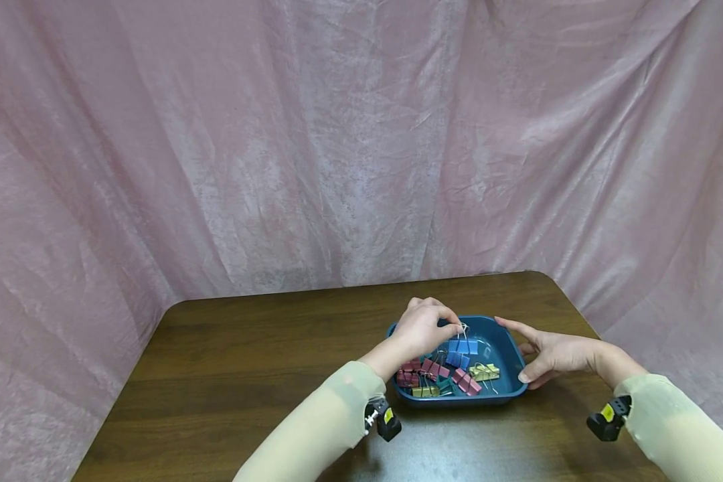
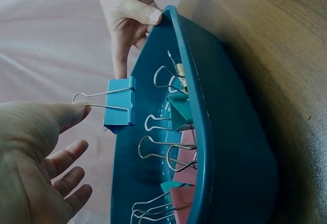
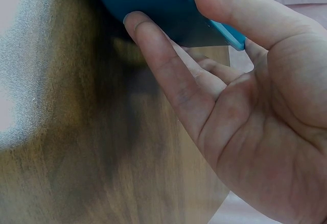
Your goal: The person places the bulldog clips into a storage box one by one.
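My left hand (image 1: 423, 327) pinches a blue binder clip (image 2: 119, 104) by its wire handles over the dark blue tray (image 1: 507, 355). In the left wrist view, the clip hangs from thumb and forefinger while the other fingers spread loosely. At the tray's right end, my right hand (image 1: 557, 355) grips the rim, thumb on top and fingers along the outer wall. Pink binder clips (image 1: 466, 381), a yellow binder clip (image 1: 484, 372) and teal binder clips (image 2: 180, 113) lie in the tray. Another blue binder clip (image 1: 458, 360) sits just below the pinched one.
The tray stands on a brown wooden table (image 1: 265, 361), right of its middle. Behind the table hangs a pink curtain (image 1: 337, 147). Small black cameras (image 1: 387, 422) are strapped to both wrists over pale sleeves.
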### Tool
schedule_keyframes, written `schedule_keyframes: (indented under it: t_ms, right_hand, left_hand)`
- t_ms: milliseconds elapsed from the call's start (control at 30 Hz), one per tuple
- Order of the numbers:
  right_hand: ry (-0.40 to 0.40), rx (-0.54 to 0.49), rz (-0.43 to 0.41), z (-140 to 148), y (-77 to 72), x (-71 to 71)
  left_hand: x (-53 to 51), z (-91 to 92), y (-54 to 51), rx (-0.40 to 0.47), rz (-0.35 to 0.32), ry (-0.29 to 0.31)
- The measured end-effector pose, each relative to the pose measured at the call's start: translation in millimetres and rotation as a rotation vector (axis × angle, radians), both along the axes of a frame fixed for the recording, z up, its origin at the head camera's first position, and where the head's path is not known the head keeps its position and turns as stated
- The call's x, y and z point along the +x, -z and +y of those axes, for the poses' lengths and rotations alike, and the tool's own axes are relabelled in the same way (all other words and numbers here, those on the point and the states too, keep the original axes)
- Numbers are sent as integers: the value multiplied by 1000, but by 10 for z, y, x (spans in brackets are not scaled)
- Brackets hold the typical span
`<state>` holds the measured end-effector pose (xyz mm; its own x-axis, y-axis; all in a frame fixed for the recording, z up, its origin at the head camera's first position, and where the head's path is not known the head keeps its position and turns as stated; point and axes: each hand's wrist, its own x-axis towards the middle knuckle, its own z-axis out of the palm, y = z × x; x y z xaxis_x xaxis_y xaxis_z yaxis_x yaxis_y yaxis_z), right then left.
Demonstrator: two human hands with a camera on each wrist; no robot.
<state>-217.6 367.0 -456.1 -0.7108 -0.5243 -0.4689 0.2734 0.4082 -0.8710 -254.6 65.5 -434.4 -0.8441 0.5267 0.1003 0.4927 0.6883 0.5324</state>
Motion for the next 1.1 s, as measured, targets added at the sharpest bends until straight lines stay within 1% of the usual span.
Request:
schedule_keyframes:
  t_ms: [167, 333, 600, 733, 900, 1033, 1100]
  right_hand:
    - [-2, 5, -6, -8, -3, 1]
    - [-13, 0, -1, -3, -1, -13]
    - [-9, -4, -4, -5, 3, -24]
    - [-13, -6, 0, -8, 3, -30]
    - [-19, 10, 15, 3, -11, -34]
    - [-9, 31, 42, 40, -63, -14]
    - [-4, 34, 69, 87, -110, 11]
  left_hand:
    - [2, 14, 34, 2, -13, 2]
    - [14, -12, 48, 31, -55, -4]
    - [-5, -78, 9, 72, -65, -22]
    - [-19, -142, -22, 101, -64, -26]
    - [-49, -291, -66, 115, -38, -32]
    - [-72, -507, -122, 103, -4, -58]
    - [-85, -648, -149, 83, 29, -78]
